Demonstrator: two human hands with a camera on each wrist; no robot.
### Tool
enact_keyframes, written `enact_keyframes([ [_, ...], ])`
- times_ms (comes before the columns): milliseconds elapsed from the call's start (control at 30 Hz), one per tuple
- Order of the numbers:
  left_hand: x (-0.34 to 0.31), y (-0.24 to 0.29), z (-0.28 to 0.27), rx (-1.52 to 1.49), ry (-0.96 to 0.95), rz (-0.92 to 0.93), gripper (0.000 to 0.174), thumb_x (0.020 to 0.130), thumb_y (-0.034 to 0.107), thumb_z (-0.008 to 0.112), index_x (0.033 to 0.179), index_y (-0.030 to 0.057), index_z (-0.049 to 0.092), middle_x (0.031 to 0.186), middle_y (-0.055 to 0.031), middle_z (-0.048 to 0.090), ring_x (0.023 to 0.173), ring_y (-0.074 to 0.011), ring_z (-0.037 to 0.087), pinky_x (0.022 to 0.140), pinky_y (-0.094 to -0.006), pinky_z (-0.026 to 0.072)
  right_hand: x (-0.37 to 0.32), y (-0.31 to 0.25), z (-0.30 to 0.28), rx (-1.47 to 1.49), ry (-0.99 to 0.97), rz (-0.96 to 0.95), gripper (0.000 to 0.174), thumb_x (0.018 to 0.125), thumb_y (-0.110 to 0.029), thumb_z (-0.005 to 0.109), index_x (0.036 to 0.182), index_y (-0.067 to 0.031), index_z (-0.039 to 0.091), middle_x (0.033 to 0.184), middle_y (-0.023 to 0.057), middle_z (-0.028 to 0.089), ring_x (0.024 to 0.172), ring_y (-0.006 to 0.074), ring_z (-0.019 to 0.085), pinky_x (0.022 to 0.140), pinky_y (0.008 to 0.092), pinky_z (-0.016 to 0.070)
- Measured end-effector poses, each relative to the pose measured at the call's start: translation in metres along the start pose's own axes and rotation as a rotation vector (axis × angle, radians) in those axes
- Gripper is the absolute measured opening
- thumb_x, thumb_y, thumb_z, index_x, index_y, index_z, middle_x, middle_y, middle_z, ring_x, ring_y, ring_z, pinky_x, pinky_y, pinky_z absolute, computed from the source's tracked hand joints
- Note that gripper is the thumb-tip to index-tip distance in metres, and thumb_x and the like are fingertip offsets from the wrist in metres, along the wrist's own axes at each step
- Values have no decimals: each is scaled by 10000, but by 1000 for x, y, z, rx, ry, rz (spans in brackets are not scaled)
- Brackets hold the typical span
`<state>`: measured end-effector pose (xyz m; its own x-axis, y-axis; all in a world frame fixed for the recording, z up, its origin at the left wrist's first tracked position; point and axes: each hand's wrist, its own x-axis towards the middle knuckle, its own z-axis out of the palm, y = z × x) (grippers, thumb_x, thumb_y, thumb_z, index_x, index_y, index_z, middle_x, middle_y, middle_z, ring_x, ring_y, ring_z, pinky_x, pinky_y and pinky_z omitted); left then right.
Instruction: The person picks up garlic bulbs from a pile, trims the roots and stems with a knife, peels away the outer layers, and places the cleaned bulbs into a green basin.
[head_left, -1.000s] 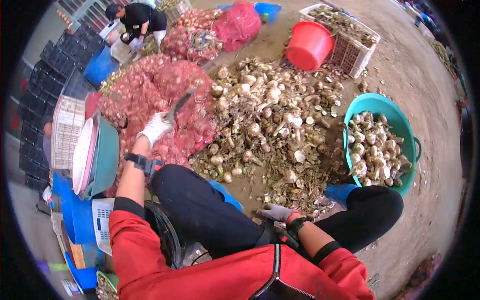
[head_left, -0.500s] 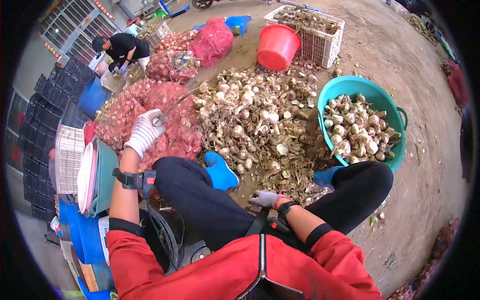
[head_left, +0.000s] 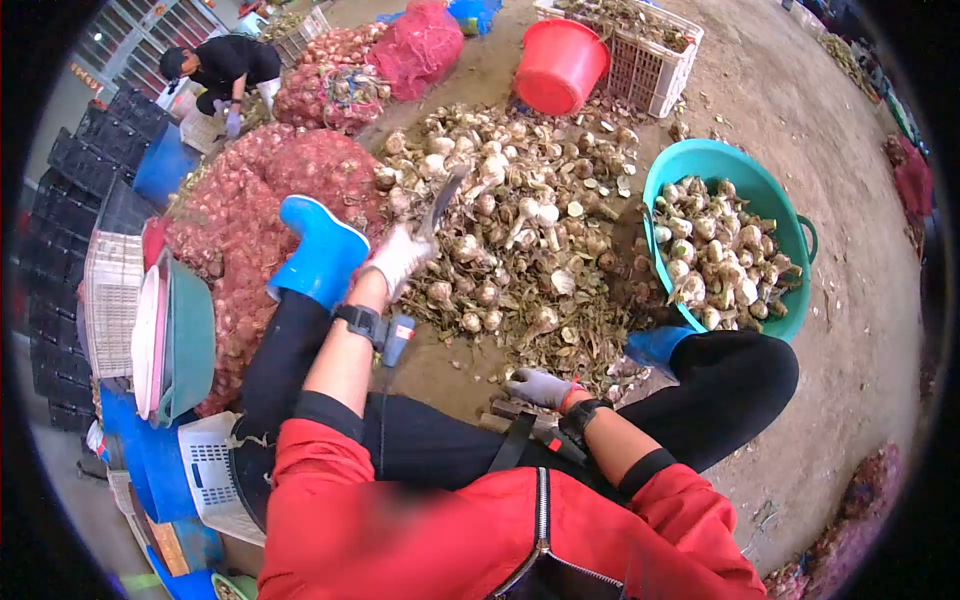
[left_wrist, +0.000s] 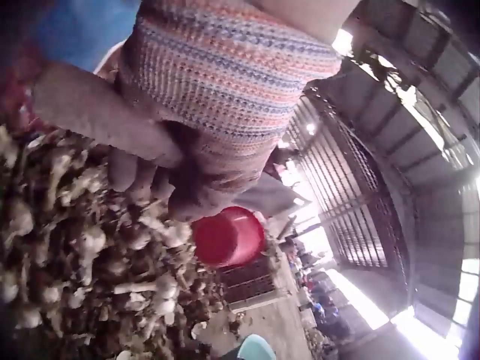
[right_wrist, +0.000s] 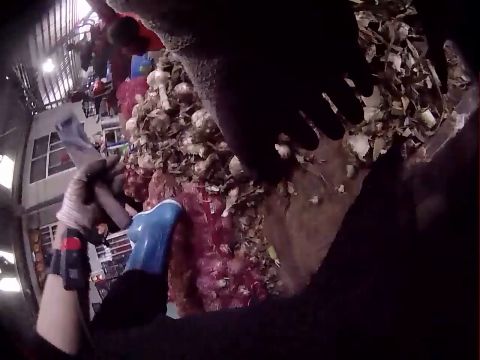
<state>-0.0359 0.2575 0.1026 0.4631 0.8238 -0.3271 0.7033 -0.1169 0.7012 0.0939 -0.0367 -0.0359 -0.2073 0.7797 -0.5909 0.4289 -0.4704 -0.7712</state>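
Note:
My left hand [head_left: 402, 258], in a striped knit glove, grips a knife [head_left: 440, 205] with a broad dark blade pointing up and away. It is held over the near left side of a heap of garlic bulbs [head_left: 500, 190] with dry leaves. In the left wrist view the curled fingers [left_wrist: 142, 169] wrap the handle, and part of the blade [left_wrist: 274, 196] shows beyond them. My right hand [head_left: 540, 388], in a pale glove, hangs low between the legs with nothing in it, close over a wooden piece [head_left: 510, 410]; its fingers look dark in the right wrist view.
At the right stands a teal tub [head_left: 800, 310] of trimmed garlic. Red net sacks [head_left: 330, 165] lie left, beside my raised blue boot [head_left: 320, 255]. Behind are a red bucket [head_left: 560, 70] and a filled crate [head_left: 660, 75]. Another person [head_left: 230, 70] crouches far left.
My left hand has carried the knife rightward from the net sacks to the garlic heap. The left boot has swung out left onto the sacks. The right hand stays low in place.

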Motion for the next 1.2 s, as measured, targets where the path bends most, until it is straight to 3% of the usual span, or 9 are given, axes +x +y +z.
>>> enact_keyframes([
  [433, 47, -228, 71, 111, 429, -449, 415, 673, 189, 653, 1043, 19, 575, 957, -193, 618, 823, -333, 596, 752, -385, 452, 28, 46, -22, 712, 75, 66, 546, 837, -395, 528, 1259, -74, 400, 1221, 119, 436, 988, 232, 512, 799, 347, 452],
  [467, 49, -235, 73, -34, 438, -586, 410, 671, 204, 671, 1010, -3, 573, 948, -196, 620, 832, -343, 591, 743, -388, 453, 52, 49, -28, 1396, 180, 531, 568, 833, -405, 522, 1304, -142, 345, 1285, 77, 365, 1089, 239, 446, 825, 376, 426],
  [567, 41, -237, 96, 201, 480, -740, 379, 669, 204, 684, 965, -6, 575, 933, -180, 627, 817, -341, 590, 725, -382, 454, 88, 34, -57, 1333, 403, 269, 453, 873, -345, 481, 1258, -127, 388, 1296, 81, 394, 1107, 208, 440, 913, 356, 365],
  [767, -22, -95, 128, -968, 746, -1024, 207, 734, 201, 625, 854, 57, 538, 776, -58, 520, 631, -204, 458, 562, -337, 406, 113, -25, -92, 1188, 465, 210, 561, 843, -369, 533, 1308, -129, 329, 1299, 53, 394, 1106, 203, 425, 911, 367, 352],
  [867, -46, -84, 166, -854, 477, -815, 116, 783, 140, 515, 745, 38, 555, 821, -68, 546, 660, -145, 491, 539, -302, 409, 90, -54, -91, 1382, 145, 104, 534, 827, -304, 576, 1276, -108, 363, 1176, 60, 492, 1039, 189, 487, 886, 366, 395],
  [967, -81, -36, 182, -506, 288, -142, 283, 709, 250, 639, 815, -4, 575, 805, -99, 616, 733, -202, 594, 676, -337, 474, 62, -72, -98, 1210, 165, -212, 524, 758, -196, 650, 1219, -70, 434, 1114, 55, 538, 1003, 134, 501, 877, 263, 390],
  [1033, -95, -23, 172, 519, 628, 273, 308, 691, 197, 681, 878, 13, 519, 774, -51, 545, 602, -141, 520, 566, -271, 450, 35, -85, -110, 1031, 318, -306, 507, 743, -78, 621, 1208, -64, 419, 1000, 21, 557, 916, 121, 525, 827, 257, 424],
  [1100, -101, 16, 139, -464, 187, -127, 274, 651, 192, 705, 816, 21, 569, 723, -106, 579, 705, -265, 586, 681, -365, 473, 9, -89, -121, 854, 359, -350, 532, 733, -35, 617, 1219, -67, 401, 1010, 23, 552, 916, 120, 522, 816, 261, 430],
  [1200, -100, 20, 138, -65, 279, 191, 367, 626, 310, 713, 865, 59, 591, 800, -154, 571, 807, -295, 557, 743, -418, 451, -21, -96, -124, 826, 261, -467, 569, 694, 2, 630, 1205, -74, 390, 1040, 32, 542, 931, 112, 510, 804, 255, 434],
])
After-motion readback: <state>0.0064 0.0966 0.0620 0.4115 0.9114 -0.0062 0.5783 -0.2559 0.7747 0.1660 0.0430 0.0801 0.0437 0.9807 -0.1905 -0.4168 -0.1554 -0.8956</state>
